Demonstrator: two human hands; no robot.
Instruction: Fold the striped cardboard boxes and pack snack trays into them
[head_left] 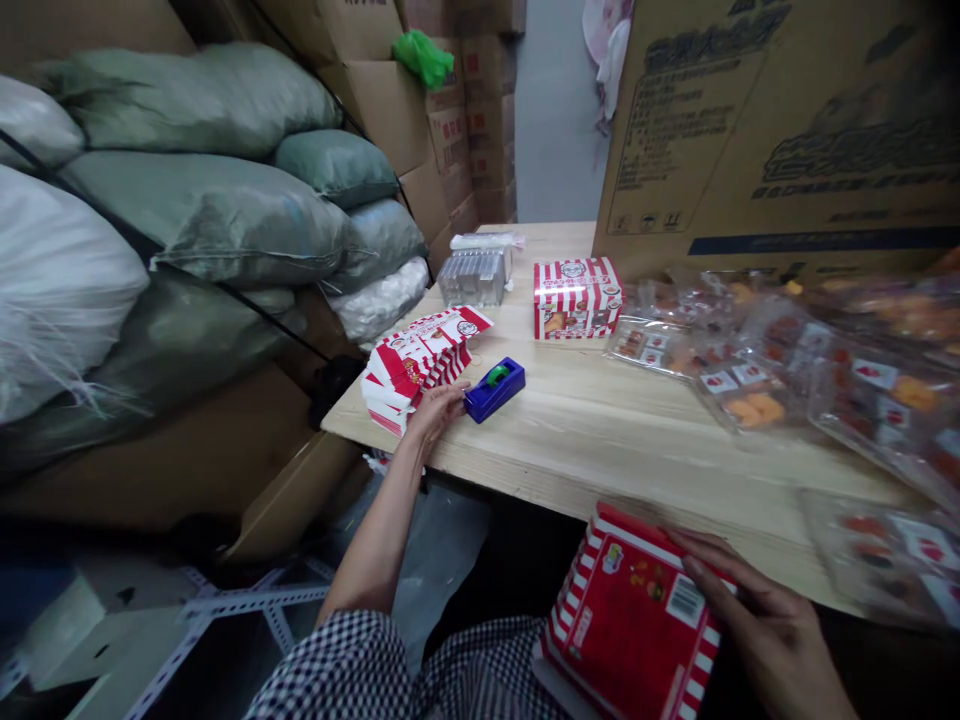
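Note:
My left hand point(436, 408) reaches over the table's near edge to one end of a blue tape dispenser point(495, 391) with a green roll of tape point(496, 375) in it. Its fingertips are pressed together there, and what they pinch is too small to make out. Close by on the left lies a fanned stack of flat red-and-white cartons point(420, 362). My right hand point(757, 610) grips a red carton point(637, 625) with striped sides and a barcode label. This carton is tilted over my lap in front of the table edge.
A folded striped box point(577, 300) stands on the wooden table point(600, 430). Behind the stack are clear plastic trays point(474, 275). Clear food packs point(742, 395) cover the right side. A large cardboard box point(750, 130) stands behind them; stuffed sacks point(225, 210) are piled left.

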